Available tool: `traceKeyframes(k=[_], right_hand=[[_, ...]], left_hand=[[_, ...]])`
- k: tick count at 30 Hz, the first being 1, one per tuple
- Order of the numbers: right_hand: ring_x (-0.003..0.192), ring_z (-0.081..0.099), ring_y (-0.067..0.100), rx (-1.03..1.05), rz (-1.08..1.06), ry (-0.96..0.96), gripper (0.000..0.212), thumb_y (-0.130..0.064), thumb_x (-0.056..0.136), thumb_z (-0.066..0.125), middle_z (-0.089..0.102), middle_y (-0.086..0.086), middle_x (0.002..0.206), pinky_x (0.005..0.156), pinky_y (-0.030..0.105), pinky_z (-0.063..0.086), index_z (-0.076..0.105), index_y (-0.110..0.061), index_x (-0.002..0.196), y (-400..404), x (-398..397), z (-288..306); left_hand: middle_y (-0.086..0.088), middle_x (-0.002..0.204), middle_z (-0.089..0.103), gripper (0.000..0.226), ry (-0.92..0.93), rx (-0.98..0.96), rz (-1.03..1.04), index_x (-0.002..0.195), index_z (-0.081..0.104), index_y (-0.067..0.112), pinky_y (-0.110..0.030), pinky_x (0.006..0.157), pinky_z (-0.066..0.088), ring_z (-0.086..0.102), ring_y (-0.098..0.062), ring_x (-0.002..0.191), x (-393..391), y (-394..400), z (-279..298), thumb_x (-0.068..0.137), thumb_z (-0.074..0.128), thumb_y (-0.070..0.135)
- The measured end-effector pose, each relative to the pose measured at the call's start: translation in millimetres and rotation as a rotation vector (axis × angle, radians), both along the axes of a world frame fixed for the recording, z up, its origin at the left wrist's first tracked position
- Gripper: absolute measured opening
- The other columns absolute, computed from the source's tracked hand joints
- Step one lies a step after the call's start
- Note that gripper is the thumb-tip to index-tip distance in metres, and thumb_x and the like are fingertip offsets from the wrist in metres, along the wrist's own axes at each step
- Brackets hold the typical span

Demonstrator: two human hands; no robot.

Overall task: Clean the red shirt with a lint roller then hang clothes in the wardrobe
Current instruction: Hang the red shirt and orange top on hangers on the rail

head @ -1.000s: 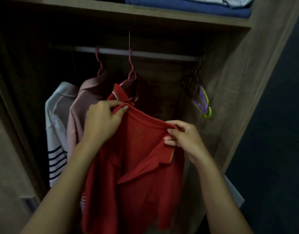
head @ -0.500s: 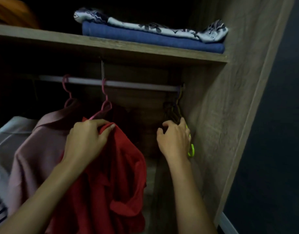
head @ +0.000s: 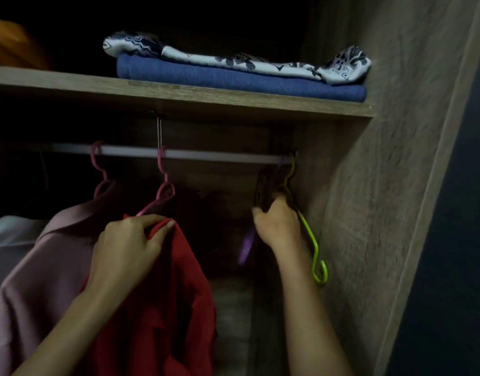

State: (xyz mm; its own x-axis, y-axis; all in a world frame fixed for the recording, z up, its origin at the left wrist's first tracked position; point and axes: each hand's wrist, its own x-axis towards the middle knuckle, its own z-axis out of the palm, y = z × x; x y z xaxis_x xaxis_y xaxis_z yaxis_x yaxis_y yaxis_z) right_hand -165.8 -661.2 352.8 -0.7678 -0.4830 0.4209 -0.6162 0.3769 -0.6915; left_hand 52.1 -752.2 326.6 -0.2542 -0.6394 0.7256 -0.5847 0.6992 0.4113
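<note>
Matt cloth red shirt (head: 163, 308); wood-grain wardrobe (head: 382, 185) (matt); smooth rail (head: 206, 154).

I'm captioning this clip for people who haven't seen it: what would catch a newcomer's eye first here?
First the red shirt, low in the middle, bunched in the left hand below the rail. Next the right hand, reaching into the spare hangers at the rail's right end, where a lime-green hanger glows against the wardrobe's side wall. Above, folded blue fabric under a patterned cloth lies on the shelf.
</note>
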Motion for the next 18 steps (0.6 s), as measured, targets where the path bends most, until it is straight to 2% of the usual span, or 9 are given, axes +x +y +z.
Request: traceKeyframes(k=[2,3,4,6,8,10,12,15,18], right_hand=[[0.112,0.059,0.035,-0.085,0.121,-0.143,0.046,-0.038,0.087,0.056,0.063,0.020,0.122,0.093,0.038,0.047,0.057,-0.011,0.124,-14,-9,6],[0.102,0.062,0.031,-0.156,0.189,-0.240,0.046,-0.041,0.085,0.053,0.064,0.019,0.119,0.088,0.038,0.050,0.060,-0.012,0.120,-21,-12,9],[0.089,0.063,0.026,-0.243,0.245,-0.354,0.040,-0.041,0.084,0.051,0.066,0.018,0.111,0.077,0.036,0.054,0.062,-0.014,0.112,-29,-18,11],[0.063,0.055,0.015,-0.399,0.318,-0.543,0.016,-0.033,0.092,0.051,0.062,0.008,0.084,0.048,0.021,0.048,0.057,-0.019,0.087,-44,-27,17],[0.049,0.046,0.009,-0.444,0.313,-0.634,0.024,-0.023,0.096,0.051,0.050,0.002,0.066,0.033,0.012,0.034,0.049,-0.020,0.073,-57,-37,23],[0.034,0.040,0.003,-0.414,0.340,-0.617,0.026,-0.019,0.096,0.051,0.044,0.001,0.060,0.032,0.010,0.025,0.047,-0.020,0.070,-68,-43,27],[0.028,0.035,0.001,-0.353,0.407,-0.547,0.026,-0.016,0.097,0.048,0.042,0.001,0.059,0.032,0.010,0.023,0.048,-0.020,0.070,-73,-44,30],[0.039,0.042,0.007,-0.337,0.472,-0.391,0.026,-0.012,0.099,0.044,0.043,0.002,0.060,0.031,0.012,0.030,0.046,-0.023,0.076,-75,-35,32],[0.035,0.043,-0.002,-0.391,0.544,-0.283,0.025,-0.012,0.100,0.044,0.044,0.003,0.061,0.036,0.010,0.032,0.046,-0.022,0.077,-76,-17,36]], left_hand=[[-0.008,0.091,0.075,0.020,-0.003,0.006,-0.006,0.098,0.073,0.035,-0.044,0.074,0.056,0.068,-0.035,0.087,-2,-2,1,0.082,0.064,0.042],[-0.007,0.091,0.075,0.020,-0.004,0.004,-0.005,0.098,0.074,0.035,-0.043,0.074,0.056,0.068,-0.035,0.086,-2,-3,1,0.082,0.064,0.042],[-0.007,0.091,0.075,0.020,-0.006,0.002,-0.002,0.098,0.074,0.034,-0.043,0.074,0.056,0.068,-0.035,0.086,-2,-4,2,0.082,0.065,0.042],[-0.006,0.092,0.075,0.020,0.003,0.007,-0.001,0.098,0.073,0.035,-0.043,0.074,0.056,0.068,-0.034,0.087,-1,-6,3,0.082,0.065,0.043],[-0.004,0.093,0.075,0.021,0.030,0.026,-0.003,0.099,0.073,0.036,-0.043,0.075,0.056,0.068,-0.032,0.089,2,-8,2,0.082,0.064,0.044],[-0.003,0.094,0.075,0.022,0.034,0.032,-0.006,0.098,0.072,0.037,-0.043,0.076,0.056,0.069,-0.031,0.091,7,-10,2,0.082,0.062,0.047],[-0.003,0.094,0.075,0.024,0.019,0.023,-0.004,0.098,0.073,0.037,-0.043,0.076,0.056,0.068,-0.031,0.091,11,-9,2,0.082,0.060,0.048],[-0.003,0.095,0.075,0.017,0.024,0.016,0.001,0.097,0.074,0.034,-0.042,0.077,0.055,0.068,-0.031,0.092,15,-6,2,0.082,0.067,0.038],[-0.002,0.094,0.076,0.017,0.044,-0.003,0.002,0.096,0.075,0.030,-0.038,0.074,0.055,0.069,-0.028,0.091,23,-5,2,0.083,0.067,0.037]])
